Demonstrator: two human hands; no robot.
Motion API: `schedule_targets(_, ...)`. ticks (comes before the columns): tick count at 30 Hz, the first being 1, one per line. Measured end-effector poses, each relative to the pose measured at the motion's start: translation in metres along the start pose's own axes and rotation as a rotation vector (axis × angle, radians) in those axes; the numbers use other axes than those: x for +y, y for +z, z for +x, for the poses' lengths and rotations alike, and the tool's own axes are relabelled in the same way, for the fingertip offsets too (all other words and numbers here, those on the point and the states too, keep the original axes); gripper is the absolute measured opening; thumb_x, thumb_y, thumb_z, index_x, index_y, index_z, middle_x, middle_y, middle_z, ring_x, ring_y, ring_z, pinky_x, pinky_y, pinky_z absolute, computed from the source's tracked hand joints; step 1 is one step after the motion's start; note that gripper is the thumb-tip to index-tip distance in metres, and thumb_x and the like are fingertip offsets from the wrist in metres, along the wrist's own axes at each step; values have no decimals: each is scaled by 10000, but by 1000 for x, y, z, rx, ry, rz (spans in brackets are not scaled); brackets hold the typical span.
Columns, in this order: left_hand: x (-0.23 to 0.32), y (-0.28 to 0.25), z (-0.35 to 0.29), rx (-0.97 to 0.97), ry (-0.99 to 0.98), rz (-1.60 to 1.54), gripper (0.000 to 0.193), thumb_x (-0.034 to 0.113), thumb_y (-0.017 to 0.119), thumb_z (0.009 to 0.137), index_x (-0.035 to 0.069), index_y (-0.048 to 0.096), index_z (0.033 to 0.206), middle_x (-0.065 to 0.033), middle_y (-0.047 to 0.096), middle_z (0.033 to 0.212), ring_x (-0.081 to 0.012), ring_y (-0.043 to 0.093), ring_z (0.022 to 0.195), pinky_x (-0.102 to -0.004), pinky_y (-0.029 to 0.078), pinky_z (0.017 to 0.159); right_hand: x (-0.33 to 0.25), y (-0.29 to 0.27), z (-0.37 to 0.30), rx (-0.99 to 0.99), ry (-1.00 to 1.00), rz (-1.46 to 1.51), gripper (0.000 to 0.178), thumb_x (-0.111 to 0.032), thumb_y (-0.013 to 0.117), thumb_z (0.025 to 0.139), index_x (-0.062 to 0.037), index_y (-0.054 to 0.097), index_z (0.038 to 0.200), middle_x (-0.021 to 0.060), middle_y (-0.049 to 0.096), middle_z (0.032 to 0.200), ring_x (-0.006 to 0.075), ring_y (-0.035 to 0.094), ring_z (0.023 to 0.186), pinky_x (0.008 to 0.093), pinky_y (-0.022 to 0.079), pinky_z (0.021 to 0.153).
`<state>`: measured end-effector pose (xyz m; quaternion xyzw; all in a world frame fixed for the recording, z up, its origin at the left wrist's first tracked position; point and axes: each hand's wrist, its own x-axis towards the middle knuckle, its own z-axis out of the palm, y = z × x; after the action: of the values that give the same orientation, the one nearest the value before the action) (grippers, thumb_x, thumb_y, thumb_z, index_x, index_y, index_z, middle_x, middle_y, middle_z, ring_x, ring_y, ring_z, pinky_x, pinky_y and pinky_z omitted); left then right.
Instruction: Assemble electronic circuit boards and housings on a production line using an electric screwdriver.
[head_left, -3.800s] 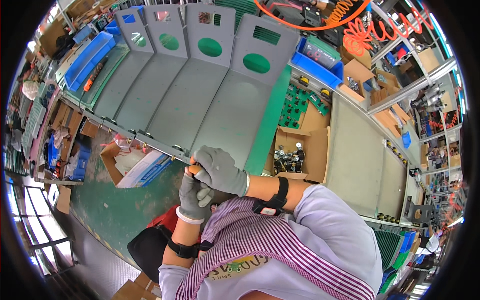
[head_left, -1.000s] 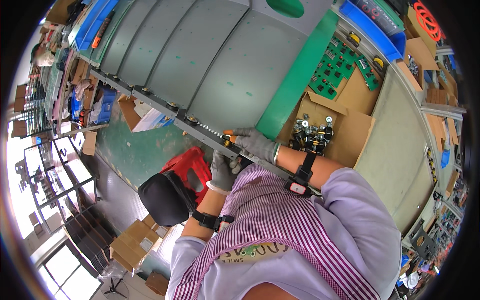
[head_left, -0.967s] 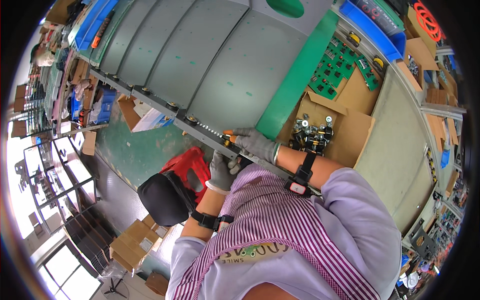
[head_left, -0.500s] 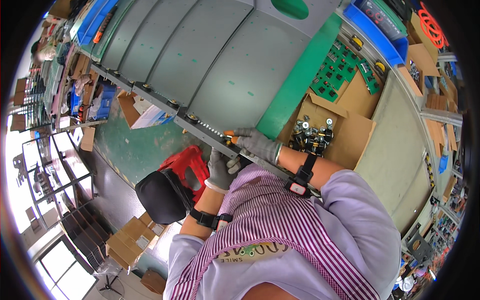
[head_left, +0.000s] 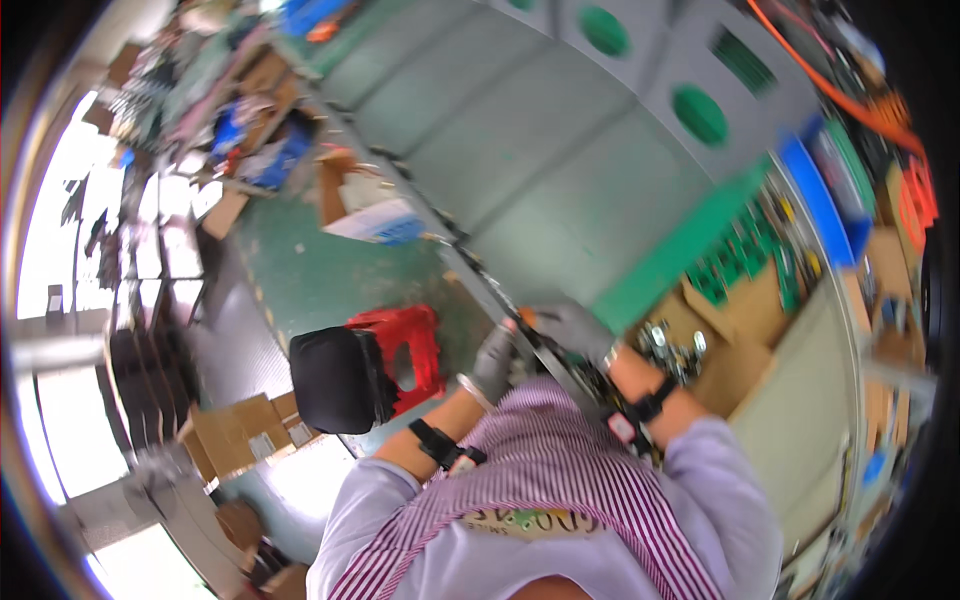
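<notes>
While the dark metal rail (head_left: 482,288) is seen slanting from eleven o'clock to five, its lower stretch is flanked by the gloved left hand (head_left: 493,362) on the near side and the gloved right hand (head_left: 574,330) on the far side, fingertips held close together at it; whether anything is pinched cannot be told through the blur. Grey metal panels (head_left: 560,150) are laid at twelve o'clock from the hands, a cardboard box (head_left: 738,380) of fittings is placed at three, and a red stool with a black seat (head_left: 335,380) is set at nine.
</notes>
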<state>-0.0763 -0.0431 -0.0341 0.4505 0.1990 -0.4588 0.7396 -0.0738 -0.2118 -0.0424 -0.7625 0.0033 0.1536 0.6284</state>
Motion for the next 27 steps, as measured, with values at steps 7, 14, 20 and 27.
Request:
schedule_targets(7, 1, 17, -16, 37, 76, 9, 492, 546, 370, 829, 93, 426, 646, 4, 340, 465, -93, 310, 341, -220, 238, 322, -31, 10, -18, 9, 347, 483, 206, -58, 528, 773, -73, 607, 963, -39, 539, 613, 27, 428, 428, 160, 325, 372)
schedule_targets(14, -2, 12, -11, -15, -4, -79, 423, 560, 449, 785, 138, 424, 773, 18, 357, 528, -67, 308, 381, -191, 237, 331, -34, 1, -19, -51, 438, 528, 224, -47, 529, 763, -71, 606, 972, -40, 521, 578, 20, 385, 395, 162, 296, 352)
schedule_targets(20, 1, 18, -12, 33, -4, -86, 422, 569, 450, 778, 149, 424, 744, 22, 346, 513, -64, 301, 374, -194, 232, 337, -39, 5, -14, 32, 342, 229, 208, -98, 548, 755, -54, 616, 946, -39, 486, 570, 26, 396, 431, 189, 331, 383)
schedule_targets(27, 2, 18, -13, -51, 11, -98, 428, 559, 464, 777, 135, 436, 731, 20, 359, 540, -60, 289, 392, -191, 232, 342, -9, 9, -17, 61, 124, -157, 312, -217, 513, 761, -6, 581, 980, 171, 606, 875, 272, 587, 799, 311, 447, 739)
